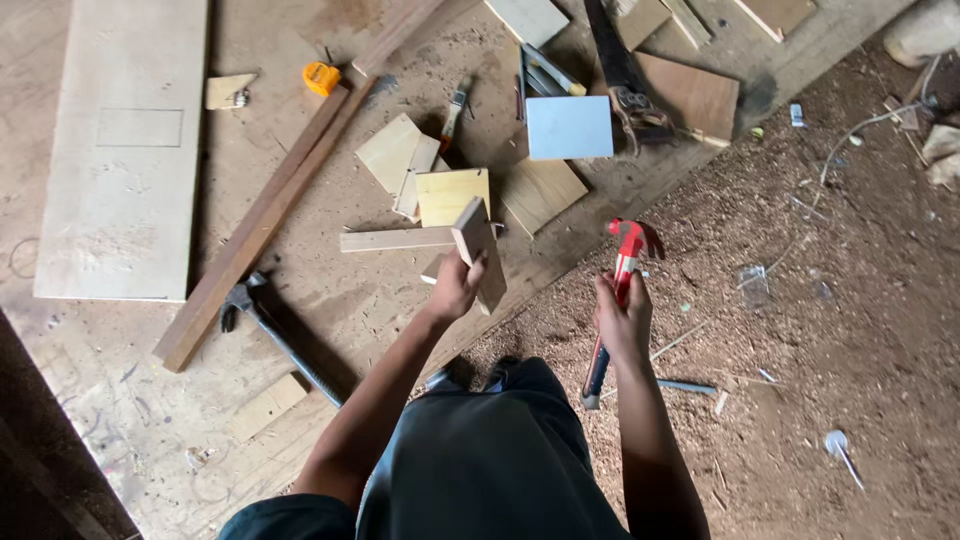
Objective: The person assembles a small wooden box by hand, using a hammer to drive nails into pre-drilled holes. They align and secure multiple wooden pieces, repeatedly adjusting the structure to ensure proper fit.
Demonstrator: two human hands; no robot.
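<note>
My left hand (455,288) grips a small rectangular wooden block (480,250), held up on edge above the plywood floor. In my right hand (622,320) is a red claw hammer (628,248), head up, its dark grip sticking out below my fist. Both hands hang over the line where the plywood meets sawdust-covered ground. Just beyond the block lie several light wood offcuts (430,175) and a thin wooden strip (395,240).
A long dark wooden batten (270,215) runs diagonally, with a black hammer (275,335) near it. An orange tape measure (321,78), a blue-grey square panel (569,127), a handsaw (620,75), a chisel (455,110) and a large pale board (125,140) lie on the plywood.
</note>
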